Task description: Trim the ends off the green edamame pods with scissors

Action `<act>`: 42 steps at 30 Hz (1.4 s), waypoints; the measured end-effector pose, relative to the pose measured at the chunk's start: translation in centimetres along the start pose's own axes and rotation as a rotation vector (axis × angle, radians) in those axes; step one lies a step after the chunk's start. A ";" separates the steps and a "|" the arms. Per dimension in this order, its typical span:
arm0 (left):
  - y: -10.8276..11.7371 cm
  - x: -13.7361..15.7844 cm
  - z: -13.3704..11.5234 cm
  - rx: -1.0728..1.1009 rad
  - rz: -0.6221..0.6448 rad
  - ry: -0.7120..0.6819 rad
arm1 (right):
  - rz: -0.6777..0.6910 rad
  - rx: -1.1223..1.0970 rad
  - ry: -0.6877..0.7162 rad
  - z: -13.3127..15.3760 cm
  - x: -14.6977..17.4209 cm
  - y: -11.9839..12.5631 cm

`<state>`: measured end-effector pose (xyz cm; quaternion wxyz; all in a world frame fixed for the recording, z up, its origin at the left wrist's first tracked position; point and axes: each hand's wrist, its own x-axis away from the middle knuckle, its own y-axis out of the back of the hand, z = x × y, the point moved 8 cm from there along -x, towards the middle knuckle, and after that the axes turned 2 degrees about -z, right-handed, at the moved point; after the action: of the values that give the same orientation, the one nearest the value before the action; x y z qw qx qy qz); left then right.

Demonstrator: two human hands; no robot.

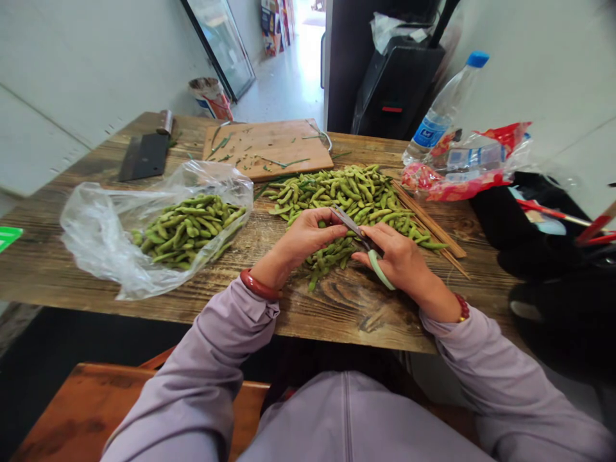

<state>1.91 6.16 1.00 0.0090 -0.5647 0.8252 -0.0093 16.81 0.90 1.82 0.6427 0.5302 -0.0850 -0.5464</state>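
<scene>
Out on the left, a crumpled clear plastic bag (91,215) gaped on the wooden table (308,314), and in its mouth lay a pile of bagged pods (187,228), plump, yellow-green, gently curved, bumpy where the beans swelled. Behind it, a dark cleaver (144,156) lay flat; next along came a wooden cutting board (269,144) strewn with thin green scraps. Then the middle, and here was the action! The left hand (308,234) had thumb and forefinger pinching a green pod (321,224), mostly hidden, just a rounded bit of bright green peeping out by the scissors (350,222). Grey blades, pale green handle, and those blades slanted right up to the left fingertips! Beyond and below spread the loose heap (356,186), matt green, some pods yellower, some slim, a few straying toward the near edge. On the handles, the right hand (399,256) had its fingers curled round, gripping; whether the blades met, I couldn't tell. Wooden sticks (440,229) slanted beside the heap, and farther right a blue-capped bottle (437,122) leaned next to a red-and-clear wrapper (469,173)
</scene>
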 end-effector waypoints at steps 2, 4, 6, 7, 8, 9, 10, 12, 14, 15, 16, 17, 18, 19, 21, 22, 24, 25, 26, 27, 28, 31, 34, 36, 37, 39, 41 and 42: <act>0.2 -0.1 0.3 -0.004 -0.011 0.015 | -0.009 -0.003 -0.008 -0.3 0.0 0.0; 0.7 -0.3 0.5 0.014 -0.045 0.010 | -0.037 0.003 -0.026 -0.6 0.0 0.1; 1.2 -0.4 0.5 0.060 -0.086 0.012 | -0.069 0.014 -0.043 -0.9 -0.1 0.3; 1.4 -0.5 0.6 0.093 -0.100 0.021 | -0.079 0.018 -0.046 -1.0 -0.1 0.4; 1.6 -0.5 0.6 0.126 -0.108 0.033 | -0.087 0.021 -0.047 -1.0 -0.1 0.4; 1.6 -0.5 0.6 0.160 -0.111 0.045 | -0.095 0.021 -0.046 -0.9 -0.1 0.4; 1.7 -0.5 0.6 0.188 -0.113 0.056 | -0.100 0.020 -0.042 -0.9 -0.1 0.5; 1.7 -0.5 0.6 0.228 -0.115 0.075 | -0.107 0.016 -0.034 -0.7 -0.1 0.5; 1.7 -0.5 0.7 0.245 -0.111 0.093 | -0.105 0.014 -0.032 -0.6 -0.1 0.5; 1.7 -0.5 0.8 0.247 -0.110 0.098 | -0.102 0.015 -0.034 -0.6 -0.1 0.5; 1.7 -0.5 0.8 0.248 -0.106 0.100 | -0.099 0.016 -0.037 -0.6 -0.1 0.5; 1.6 -0.5 0.8 0.248 -0.101 0.100 | -0.097 0.017 -0.040 -0.7 -0.1 0.6; 1.6 -0.5 0.8 0.246 -0.094 0.099 | -0.094 0.017 -0.043 -0.7 -0.1 0.6; 1.5 -0.5 0.8 0.243 -0.087 0.100 | -0.091 0.017 -0.046 -0.7 -0.1 0.5; 1.4 -0.4 0.8 0.238 -0.074 0.099 | -0.082 0.015 -0.049 -0.8 -0.1 0.5; 1.4 -0.4 0.8 0.235 -0.070 0.096 | -0.078 0.013 -0.049 -0.8 -0.1 0.4; 1.3 -0.4 0.7 0.226 -0.065 0.091 | -0.074 0.009 -0.048 -0.7 -0.1 0.3; 1.2 -0.4 0.8 0.222 -0.060 0.088 | -0.072 0.005 -0.046 -0.7 0.0 0.3; 1.1 -0.4 0.8 0.217 -0.051 0.087 | -0.071 0.001 -0.044 -0.7 0.0 0.3; 0.9 -0.4 0.8 0.211 -0.041 0.088 | -0.070 -0.004 -0.042 -0.6 0.0 0.2; 0.8 -0.4 0.9 0.203 -0.032 0.090 | -0.068 -0.008 -0.040 -0.6 0.0 0.2; 0.4 -0.3 1.0 0.178 -0.018 0.090 | -0.068 -0.018 -0.029 -0.5 0.0 0.1; 0.3 -0.3 0.9 0.170 -0.010 0.082 | -0.069 -0.022 -0.019 -0.4 0.0 0.2; 0.2 -0.3 0.8 0.172 -0.001 0.078 | -0.069 -0.025 -0.015 -0.4 -0.1 0.3; 0.2 -0.3 0.8 0.174 0.003 0.078 | -0.068 -0.026 -0.012 -0.4 -0.1 0.3; 0.3 -0.3 0.9 0.174 0.002 0.074 | -0.069 -0.023 -0.005 -0.3 -0.1 0.4; 0.5 -0.3 0.8 0.174 -0.002 0.064 | -0.069 -0.014 -0.001 -0.2 0.0 0.4; 0.6 -0.4 0.8 0.175 -0.006 0.058 | -0.069 -0.007 0.001 -0.2 0.0 0.4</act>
<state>1.54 6.69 0.23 0.0345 -0.5636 0.8195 -0.0978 17.21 0.96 2.08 0.6253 0.5309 -0.0644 -0.5684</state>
